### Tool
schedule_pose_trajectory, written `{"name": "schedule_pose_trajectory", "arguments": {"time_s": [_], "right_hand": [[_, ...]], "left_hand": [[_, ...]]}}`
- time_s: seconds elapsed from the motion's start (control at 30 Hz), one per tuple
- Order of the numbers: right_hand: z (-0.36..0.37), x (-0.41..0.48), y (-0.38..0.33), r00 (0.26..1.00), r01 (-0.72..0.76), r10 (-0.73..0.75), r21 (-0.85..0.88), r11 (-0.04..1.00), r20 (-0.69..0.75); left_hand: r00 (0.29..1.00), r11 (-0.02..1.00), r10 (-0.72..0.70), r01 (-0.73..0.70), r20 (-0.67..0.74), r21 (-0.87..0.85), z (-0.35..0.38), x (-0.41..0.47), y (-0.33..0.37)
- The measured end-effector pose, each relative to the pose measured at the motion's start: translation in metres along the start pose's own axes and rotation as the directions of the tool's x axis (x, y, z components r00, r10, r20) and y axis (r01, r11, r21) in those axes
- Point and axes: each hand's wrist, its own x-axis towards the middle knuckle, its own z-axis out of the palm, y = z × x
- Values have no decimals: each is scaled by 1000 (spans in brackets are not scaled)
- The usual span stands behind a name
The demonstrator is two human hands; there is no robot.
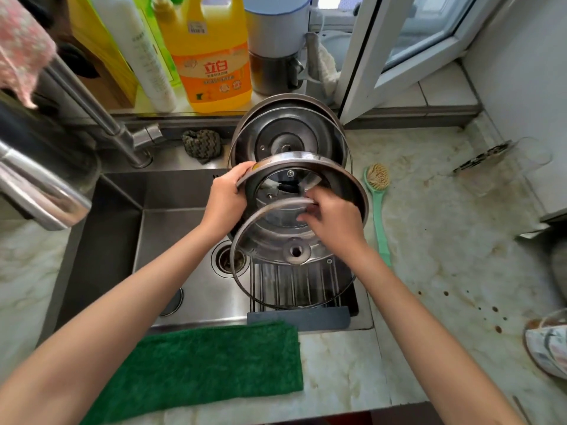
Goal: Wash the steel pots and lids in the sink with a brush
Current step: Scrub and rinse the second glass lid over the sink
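Over the right side of the steel sink [122,240], my left hand [225,199] grips the left rim of a steel-rimmed lid [343,179] held tilted. My right hand [333,220] pinches the top rim of a glass lid [276,277] that stands on edge on the drying rack [294,286]. Another steel lid [285,130] leans upright behind them at the sink's back edge. The green-handled brush [379,191] lies on the counter to the right of the sink, in no hand.
A tap [101,118] reaches over the sink from the back left. Detergent bottles [211,53] and a steel cup stand on the sill behind. A green cloth [208,366] lies over the front counter edge, and a dark scouring cloth [202,144] sits behind the sink.
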Motion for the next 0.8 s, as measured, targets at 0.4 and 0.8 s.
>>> {"name": "schedule_pose_trajectory", "arguments": {"time_s": [0.4, 0.8], "right_hand": [[-34, -102, -23, 976, 206, -191, 159, 966, -107], [-34, -121, -35, 967, 186, -162, 113, 976, -195]], "left_hand": [[775, 781, 618, -584, -133, 222, -42, -37, 57], [616, 677, 734, -639, -285, 364, -78, -66, 92]]}}
